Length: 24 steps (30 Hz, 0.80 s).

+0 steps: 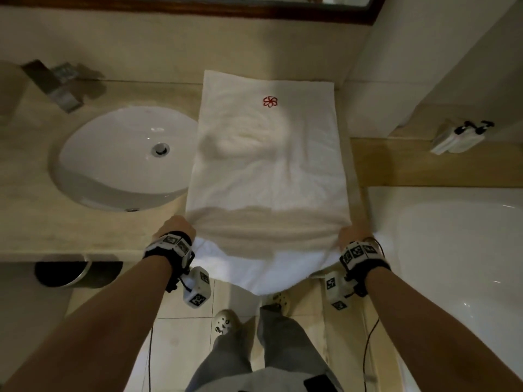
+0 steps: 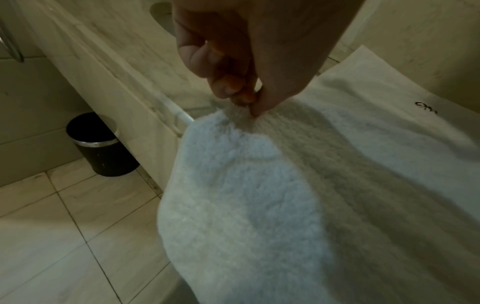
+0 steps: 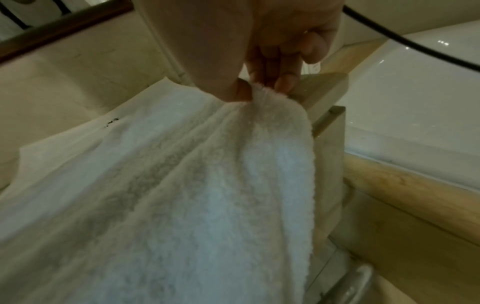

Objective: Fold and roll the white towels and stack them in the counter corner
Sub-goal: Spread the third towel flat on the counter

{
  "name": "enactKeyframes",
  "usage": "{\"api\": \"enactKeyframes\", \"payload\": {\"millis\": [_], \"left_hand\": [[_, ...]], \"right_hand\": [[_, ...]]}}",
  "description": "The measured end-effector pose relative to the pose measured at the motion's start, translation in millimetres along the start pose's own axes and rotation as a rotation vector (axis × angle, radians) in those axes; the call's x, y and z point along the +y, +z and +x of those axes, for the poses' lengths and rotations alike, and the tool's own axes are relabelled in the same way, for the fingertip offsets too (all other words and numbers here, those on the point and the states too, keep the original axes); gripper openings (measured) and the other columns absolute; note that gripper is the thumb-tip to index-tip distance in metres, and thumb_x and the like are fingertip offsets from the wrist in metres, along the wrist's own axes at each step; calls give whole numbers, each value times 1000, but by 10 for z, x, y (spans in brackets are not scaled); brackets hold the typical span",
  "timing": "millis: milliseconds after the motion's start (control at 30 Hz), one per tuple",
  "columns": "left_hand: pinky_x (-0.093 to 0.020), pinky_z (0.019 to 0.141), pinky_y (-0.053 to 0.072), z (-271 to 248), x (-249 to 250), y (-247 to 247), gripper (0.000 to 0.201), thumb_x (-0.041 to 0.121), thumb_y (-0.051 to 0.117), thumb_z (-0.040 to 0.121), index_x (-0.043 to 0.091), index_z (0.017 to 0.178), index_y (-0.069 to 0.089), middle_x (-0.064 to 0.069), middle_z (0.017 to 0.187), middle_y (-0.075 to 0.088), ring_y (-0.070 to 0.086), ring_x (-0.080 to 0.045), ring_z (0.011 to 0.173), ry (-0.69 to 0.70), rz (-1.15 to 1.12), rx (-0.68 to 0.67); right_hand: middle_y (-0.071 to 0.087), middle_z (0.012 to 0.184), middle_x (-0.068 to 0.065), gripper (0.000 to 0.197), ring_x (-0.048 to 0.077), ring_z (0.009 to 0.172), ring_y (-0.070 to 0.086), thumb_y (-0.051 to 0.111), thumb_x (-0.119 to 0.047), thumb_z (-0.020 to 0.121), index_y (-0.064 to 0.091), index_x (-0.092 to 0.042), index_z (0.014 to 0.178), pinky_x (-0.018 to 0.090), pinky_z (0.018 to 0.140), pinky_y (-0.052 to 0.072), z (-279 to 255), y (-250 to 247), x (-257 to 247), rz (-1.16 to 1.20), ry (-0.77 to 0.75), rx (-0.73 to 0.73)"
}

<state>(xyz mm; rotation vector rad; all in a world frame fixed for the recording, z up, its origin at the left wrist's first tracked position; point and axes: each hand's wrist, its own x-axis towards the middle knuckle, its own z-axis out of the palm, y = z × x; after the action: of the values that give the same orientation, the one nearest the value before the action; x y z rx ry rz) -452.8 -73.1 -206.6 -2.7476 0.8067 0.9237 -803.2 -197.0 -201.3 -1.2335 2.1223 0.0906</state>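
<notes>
A white towel (image 1: 268, 154) with a red flower emblem (image 1: 270, 101) lies lengthwise on the beige counter (image 1: 93, 230), its far end against the back wall. Its near end hangs over the counter's front edge. My left hand (image 1: 177, 225) pinches the towel's left side at the counter edge; thumb and fingers close on the pile (image 2: 244, 102). My right hand (image 1: 351, 236) pinches the right side (image 3: 255, 90) the same way. Between my hands the towel (image 2: 259, 195) is lifted slightly and sags. From the right wrist, the towel (image 3: 182, 195) stretches away to the wall.
A white oval sink (image 1: 127, 157) sits left of the towel, a tap (image 1: 56, 83) behind it. A white bathtub (image 1: 452, 250) is at the right, beside a wooden ledge (image 1: 424, 162) holding small packets (image 1: 458, 135). A black bin (image 2: 101, 146) stands under the counter.
</notes>
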Motion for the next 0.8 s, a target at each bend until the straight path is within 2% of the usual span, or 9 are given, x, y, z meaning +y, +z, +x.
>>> {"api": "enactKeyframes", "payload": {"millis": [67, 167, 233, 300, 400, 567, 600, 700, 800], "left_hand": [[-39, 90, 51, -36, -4, -14, 28, 15, 49, 88, 1, 111, 58, -19, 117, 62, 61, -34, 103, -8, -45, 0], [-44, 100, 44, -75, 12, -15, 43, 21, 46, 92, 2, 130, 43, -20, 133, 48, 51, -38, 118, -19, -114, 1], [-44, 100, 42, -98, -18, -18, 48, 27, 46, 93, 1, 132, 39, -20, 135, 46, 50, -39, 120, -30, -146, 28], [-43, 97, 42, -130, -102, 23, 48, 30, 46, 92, 1, 129, 43, -20, 130, 50, 52, -38, 116, -32, -151, 39], [-42, 93, 45, -219, -240, 117, 44, 31, 45, 91, 2, 124, 47, -19, 125, 55, 57, -37, 109, -34, -135, 25], [-45, 91, 48, -290, -304, 189, 44, 29, 50, 86, 3, 121, 48, -16, 120, 55, 59, -38, 101, -35, -150, -4], [-45, 91, 48, -290, -312, 186, 41, 29, 49, 86, 4, 119, 51, -15, 118, 56, 59, -38, 100, -21, -140, -8], [-42, 92, 48, -284, -324, 155, 34, 27, 46, 88, 7, 114, 56, -15, 115, 58, 59, -34, 101, 34, -74, -25], [-38, 87, 46, -302, -320, 141, 34, 27, 47, 89, 8, 114, 58, -14, 115, 59, 59, -32, 99, 66, -59, -32]], "right_hand": [[55, 130, 15, 31, 31, 120, 53, 44, -15, 96, 56, -6, 123, 38, 102, 42, 10, 33, -16, -8, -53, 75], [53, 129, 25, 43, 39, 114, 54, 40, -18, 96, 42, 5, 132, 42, 91, 46, -120, -17, -43, 89, -64, 129], [53, 127, 26, 47, 39, 111, 55, 38, -23, 97, 36, 4, 135, 39, 84, 45, -213, -73, 26, 125, -57, 139], [53, 128, 24, 50, 39, 114, 54, 44, -28, 97, 36, 2, 135, 38, 87, 44, -354, -106, 141, 134, -48, 108], [60, 113, 21, 38, 34, 93, 57, 58, -20, 89, 49, 3, 119, 32, 71, 40, -494, -58, 333, 214, -46, 41], [53, 77, 14, 32, 25, 68, 48, 50, -15, 92, 59, 11, 109, 27, 58, 34, -423, 120, 612, 75, -57, -115], [53, 78, 14, 32, 28, 72, 53, 47, -17, 94, 58, 9, 110, 29, 61, 36, -421, 112, 623, 49, -52, -101], [59, 105, 25, 30, 38, 100, 57, 36, -22, 100, 52, -3, 116, 33, 75, 37, -373, 53, 680, -44, -68, 17], [60, 107, 28, 33, 39, 94, 58, 31, -26, 101, 49, -5, 119, 33, 70, 37, -362, 1, 778, -68, -127, 89]]}}
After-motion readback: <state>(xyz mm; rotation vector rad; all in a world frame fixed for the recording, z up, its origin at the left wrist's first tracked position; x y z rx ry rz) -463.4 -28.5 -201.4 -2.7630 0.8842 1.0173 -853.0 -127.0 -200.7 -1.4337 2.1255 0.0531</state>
